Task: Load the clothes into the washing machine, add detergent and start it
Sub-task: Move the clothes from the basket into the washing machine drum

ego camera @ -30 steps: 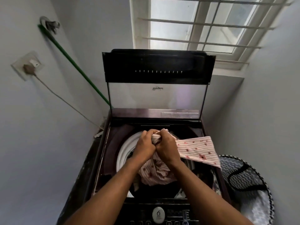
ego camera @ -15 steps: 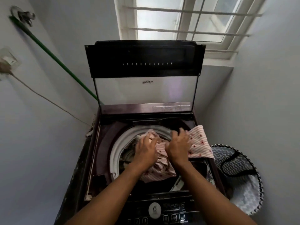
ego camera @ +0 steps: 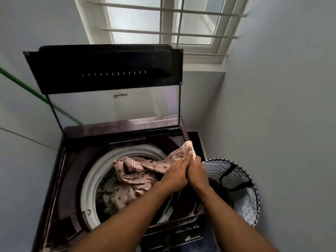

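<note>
Both hands have shifted right, to the washer's (ego camera: 116, 179) right rim. Left hand (ego camera: 175, 176) and right hand (ego camera: 197, 172), pressed together, grip the striped cloth (ego camera: 138, 177), which trails into the drum. Beside the washer stands a basket (ego camera: 241, 202).

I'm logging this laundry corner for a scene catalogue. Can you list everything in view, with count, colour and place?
Top-loading washing machine: one, dark maroon, centre, against the wall.
Raised glass lid: one, black-framed, standing open behind the drum.
Drum rim: one, white, ringing the opening.
Striped pink garment: one, pink with small red motifs, partly in the drum, one end lifted over the right edge.
Laundry basket: one, grey-and-white zigzag, right of the machine.
Green pole: one, leaning on the left wall.
Barred window: one, white, above.
Left hand: on the garment's lifted end.
Right hand: beside it, gripping the same end.
</note>
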`<state>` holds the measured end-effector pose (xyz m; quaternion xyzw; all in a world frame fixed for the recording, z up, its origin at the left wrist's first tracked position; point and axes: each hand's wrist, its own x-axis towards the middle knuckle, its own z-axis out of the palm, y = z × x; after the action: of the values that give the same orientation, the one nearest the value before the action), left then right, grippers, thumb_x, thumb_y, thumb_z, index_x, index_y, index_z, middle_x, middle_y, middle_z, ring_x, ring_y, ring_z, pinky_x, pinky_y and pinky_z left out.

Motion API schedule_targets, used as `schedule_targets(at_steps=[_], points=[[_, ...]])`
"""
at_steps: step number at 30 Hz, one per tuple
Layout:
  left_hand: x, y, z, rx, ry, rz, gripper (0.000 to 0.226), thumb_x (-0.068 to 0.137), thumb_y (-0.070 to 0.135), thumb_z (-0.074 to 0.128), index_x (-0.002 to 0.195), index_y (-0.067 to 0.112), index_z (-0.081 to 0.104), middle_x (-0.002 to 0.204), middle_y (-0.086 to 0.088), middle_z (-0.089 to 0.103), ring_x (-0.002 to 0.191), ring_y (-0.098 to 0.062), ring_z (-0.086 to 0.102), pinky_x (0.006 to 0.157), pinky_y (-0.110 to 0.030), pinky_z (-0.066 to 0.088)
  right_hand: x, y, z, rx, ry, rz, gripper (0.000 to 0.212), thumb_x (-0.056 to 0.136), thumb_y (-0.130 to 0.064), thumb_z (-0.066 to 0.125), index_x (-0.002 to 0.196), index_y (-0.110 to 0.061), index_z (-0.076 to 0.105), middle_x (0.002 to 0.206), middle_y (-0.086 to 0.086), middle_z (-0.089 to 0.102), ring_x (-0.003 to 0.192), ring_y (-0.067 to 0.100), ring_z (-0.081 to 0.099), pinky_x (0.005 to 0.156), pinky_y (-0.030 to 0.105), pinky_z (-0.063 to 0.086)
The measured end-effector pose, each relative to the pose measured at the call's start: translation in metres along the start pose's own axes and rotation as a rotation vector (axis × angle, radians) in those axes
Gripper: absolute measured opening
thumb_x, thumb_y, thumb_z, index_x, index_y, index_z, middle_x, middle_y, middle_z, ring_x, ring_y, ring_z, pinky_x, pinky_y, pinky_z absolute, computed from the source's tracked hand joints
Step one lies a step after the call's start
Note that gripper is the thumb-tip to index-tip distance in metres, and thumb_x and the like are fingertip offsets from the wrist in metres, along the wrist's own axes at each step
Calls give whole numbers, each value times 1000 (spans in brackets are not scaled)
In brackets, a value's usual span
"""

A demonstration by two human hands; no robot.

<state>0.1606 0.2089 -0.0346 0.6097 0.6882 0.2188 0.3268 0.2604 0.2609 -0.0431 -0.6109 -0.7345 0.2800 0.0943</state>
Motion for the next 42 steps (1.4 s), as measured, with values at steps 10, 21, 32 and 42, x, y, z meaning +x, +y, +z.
schedule_targets(at_steps=[10, 21, 32, 42], points=[[8, -1, 2, 19, -9, -26, 95, 78, 1, 55, 159, 26, 11, 161, 1, 29, 146, -18, 27, 120, -23, 17, 2, 7, 8, -191, -17, -144, 47, 104, -30, 33, 148, -14, 29, 134, 10, 44, 106, 30, 53, 83, 44, 50], [-26, -18, -6, 57, 328, 11, 67, 86, 13, 47, 151, 14, 33, 140, -9, 45, 128, -25, 47, 110, -38, 40, -20, -29, 7, 334, 247, -122, 40, 93, -7, 56, 131, -20, 62, 125, 12, 66, 109, 30, 64, 85, 31, 46], [-102, -107, -65, 208, 655, -194, 37, 86, 27, 47, 119, 18, 62, 120, -8, 55, 110, -28, 54, 93, -44, 50, -39, -116, 79, 333, -276, -311, 27, 83, -27, 63, 109, -23, 70, 96, -7, 73, 91, 7, 68, 83, 28, 54], [-105, -187, -51, 319, 69, -256, 62, 88, 23, 60, 148, 22, 41, 154, -9, 33, 140, -28, 35, 110, -36, 36, -27, -67, 192, -452, -691, -346, 81, 76, -59, 41, 151, -42, 15, 163, 19, 7, 146, 47, 14, 113, 58, 27]])
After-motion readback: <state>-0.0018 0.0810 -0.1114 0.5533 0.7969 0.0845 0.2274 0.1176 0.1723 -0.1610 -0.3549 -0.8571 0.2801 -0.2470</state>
